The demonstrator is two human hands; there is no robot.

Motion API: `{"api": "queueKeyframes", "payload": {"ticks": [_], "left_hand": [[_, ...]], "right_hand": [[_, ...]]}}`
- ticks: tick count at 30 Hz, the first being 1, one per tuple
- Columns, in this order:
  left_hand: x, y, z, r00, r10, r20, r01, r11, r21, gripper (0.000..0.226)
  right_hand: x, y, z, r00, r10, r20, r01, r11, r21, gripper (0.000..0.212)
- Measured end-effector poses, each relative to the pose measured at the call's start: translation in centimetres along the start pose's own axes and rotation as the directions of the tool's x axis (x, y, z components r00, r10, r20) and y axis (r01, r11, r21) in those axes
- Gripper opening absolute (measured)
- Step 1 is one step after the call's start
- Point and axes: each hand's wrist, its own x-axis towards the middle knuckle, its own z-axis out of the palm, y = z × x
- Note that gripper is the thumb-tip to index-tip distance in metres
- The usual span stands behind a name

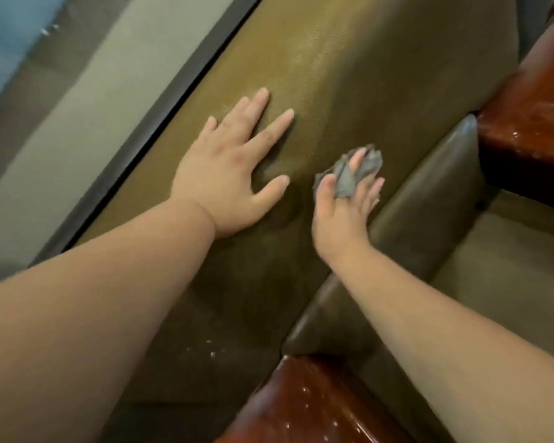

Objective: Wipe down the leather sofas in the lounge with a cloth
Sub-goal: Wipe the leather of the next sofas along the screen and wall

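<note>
The big brown sofa (349,78) fills the view. The left hand (227,174) lies flat on its back, fingers spread wide. The right hand (343,215) grips a small grey cloth (349,177), pressed on the sofa just beside it.

The left hand (229,174) lies flat, fingers spread, on the olive leather sofa (330,75) back. Just to its right, the right hand (343,215) presses a crumpled grey cloth (349,177) against the same leather, the cloth bunched between its fingers. Glossy reddish wooden armrests (531,123) show beyond and below the right hand.
</note>
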Motion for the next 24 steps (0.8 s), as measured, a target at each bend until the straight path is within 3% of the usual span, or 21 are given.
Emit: {"api": "queueKeyframes", "payload": {"ticks": [2,3,6,8,10,12,14,16,18,20,22,24], "left_hand": [[-6.7,-3.2,0.3,0.994,-0.072,0.083,0.077,0.996,-0.052,0.078],[-9.2,-4.3,0.4,0.990,-0.102,0.095,0.110,0.991,-0.079,0.076],[-11.3,-5.2,1.6,0.989,-0.142,0.036,0.145,0.982,-0.119,0.073],[-11.0,-4.5,2.3,0.983,-0.182,-0.020,0.179,0.979,-0.097,0.074],[-11.0,-4.5,2.9,0.980,-0.188,-0.062,0.182,0.979,-0.090,0.074],[-11.3,-4.8,3.6,0.978,-0.186,-0.097,0.178,0.980,-0.090,0.072],[-11.3,-5.0,3.8,0.971,-0.204,-0.128,0.191,0.975,-0.109,0.070],[-11.2,-5.0,4.0,0.965,-0.220,-0.144,0.203,0.971,-0.127,0.070],[-11.2,-5.0,4.3,0.963,-0.221,-0.155,0.201,0.970,-0.135,0.070],[-11.1,-5.1,4.4,0.961,-0.215,-0.173,0.194,0.972,-0.129,0.070],[-11.1,-5.0,4.4,0.960,-0.215,-0.178,0.194,0.973,-0.125,0.070],[-11.2,-4.9,4.3,0.960,-0.220,-0.174,0.202,0.972,-0.117,0.071]], "right_hand": [[1.2,-1.2,0.2,0.997,0.064,-0.049,-0.062,0.997,0.042,0.091],[-0.4,-1.6,1.3,0.999,0.006,-0.039,-0.005,1.000,0.025,0.089],[-10.1,-1.1,5.9,0.931,-0.356,0.086,0.364,0.923,-0.120,0.083],[-13.9,0.1,7.1,0.874,-0.441,0.205,0.473,0.868,-0.147,0.079],[-11.0,-0.4,6.5,0.916,-0.378,0.138,0.394,0.912,-0.115,0.076],[-5.5,-2.7,4.9,0.978,-0.201,-0.063,0.199,0.979,-0.040,0.080],[-1.1,-5.1,3.4,0.979,-0.027,-0.200,0.043,0.996,0.076,0.084],[-2.3,-5.5,4.7,0.963,-0.063,-0.261,0.072,0.997,0.022,0.085],[-7.6,-4.1,8.2,0.938,-0.274,-0.213,0.264,0.962,-0.077,0.076],[-13.4,-1.8,11.3,0.900,-0.434,-0.051,0.425,0.896,-0.132,0.069],[-15.9,0.0,11.6,0.872,-0.486,0.065,0.489,0.854,-0.175,0.068],[-13.6,0.0,9.7,0.863,-0.499,0.084,0.504,0.830,-0.238,0.069]]}}
